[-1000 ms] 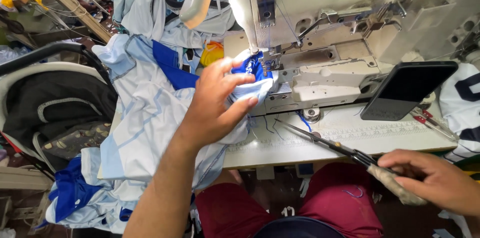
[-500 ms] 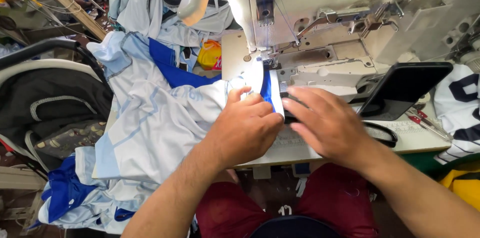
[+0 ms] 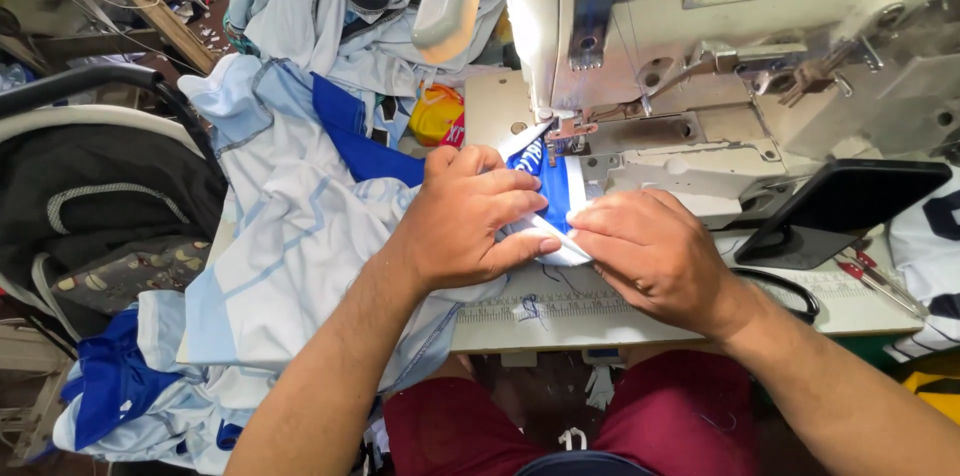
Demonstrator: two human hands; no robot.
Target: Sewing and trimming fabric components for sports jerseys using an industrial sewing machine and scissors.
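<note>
At the centre of the frame both hands meet on a folded edge of light-blue and white garment fabric with a royal-blue band [image 3: 553,198], which lies on the bed of the cream-coloured industrial sewing machine [image 3: 700,46] just below its presser foot and needle [image 3: 560,131]. The left hand [image 3: 465,221] lies flat on the cloth from the left, fingers stretched toward the right and pressing the fold down; it is not closed round anything, only bearing on the fabric. The right hand [image 3: 650,251] comes in from the lower right, its fingertips pinched on the white edge of the same fold, touching the left hand's fingertips.

The blue band runs up the frame, its long axis pointing from the fingertips toward the needle, so the needle lies directly above the hands in the picture. The left hand's fingers are nearer to the presser foot. The rest of the garment trails away to the left and lower left over the table edge. A black phone on a stand [image 3: 840,206] sits at the right, near dark-handled scissors [image 3: 790,291].
</note>
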